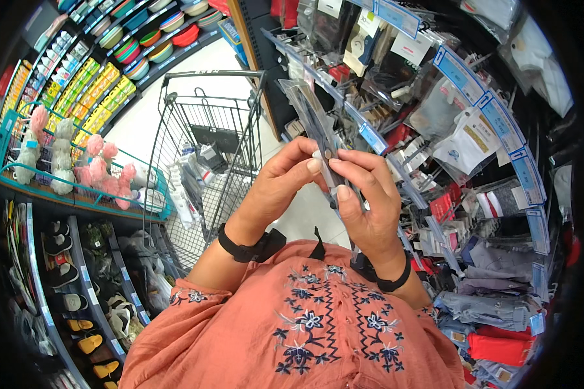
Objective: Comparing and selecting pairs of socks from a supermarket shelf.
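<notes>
Both my hands hold a dark item in a clear plastic package, seen nearly edge-on in front of my chest. My left hand pinches its edge between thumb and fingers. Opposite it, my right hand grips the package with thumb and fingertips. What exactly is inside cannot be made out at this angle. Close on the right hang packaged socks on metal hooks.
A wire shopping cart stands ahead to the left, with several packaged goods inside. Shelves of shoes run along the left, below a teal basket of bath puffs. Folded clothes are stacked at the right.
</notes>
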`<state>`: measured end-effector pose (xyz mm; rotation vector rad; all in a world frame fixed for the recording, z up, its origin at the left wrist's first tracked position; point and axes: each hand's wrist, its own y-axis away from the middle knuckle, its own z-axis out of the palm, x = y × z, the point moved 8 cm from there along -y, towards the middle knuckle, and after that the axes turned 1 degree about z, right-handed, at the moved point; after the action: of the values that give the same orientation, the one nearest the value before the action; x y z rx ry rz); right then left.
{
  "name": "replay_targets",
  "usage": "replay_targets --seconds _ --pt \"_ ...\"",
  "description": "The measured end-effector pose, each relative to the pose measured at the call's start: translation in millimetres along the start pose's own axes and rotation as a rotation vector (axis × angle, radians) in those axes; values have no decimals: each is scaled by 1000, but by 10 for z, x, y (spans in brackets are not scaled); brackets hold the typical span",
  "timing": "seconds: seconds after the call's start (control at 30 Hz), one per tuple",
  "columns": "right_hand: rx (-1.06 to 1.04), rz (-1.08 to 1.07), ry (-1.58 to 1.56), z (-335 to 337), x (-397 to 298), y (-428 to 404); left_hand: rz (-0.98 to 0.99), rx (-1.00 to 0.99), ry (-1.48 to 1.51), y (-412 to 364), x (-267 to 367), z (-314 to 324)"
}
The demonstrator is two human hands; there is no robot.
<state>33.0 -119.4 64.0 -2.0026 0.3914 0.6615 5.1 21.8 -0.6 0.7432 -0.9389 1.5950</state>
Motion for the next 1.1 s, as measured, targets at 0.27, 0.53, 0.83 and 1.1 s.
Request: replay_targets --seconds 0.27,0.53,0.83,1.1 --pt "47 -62 116 -112 -42 13 -115 35 126 -93 -115 101" --pt "63 34 54 -256 37 17 -99 -126 41 -258 -148 200" --pt "147 103 242 -455 278 51 -139 -82 143 -391 -117 161" --pt "225 732 -704 -293 982 332 -246 -78 209 -512 -330 166"
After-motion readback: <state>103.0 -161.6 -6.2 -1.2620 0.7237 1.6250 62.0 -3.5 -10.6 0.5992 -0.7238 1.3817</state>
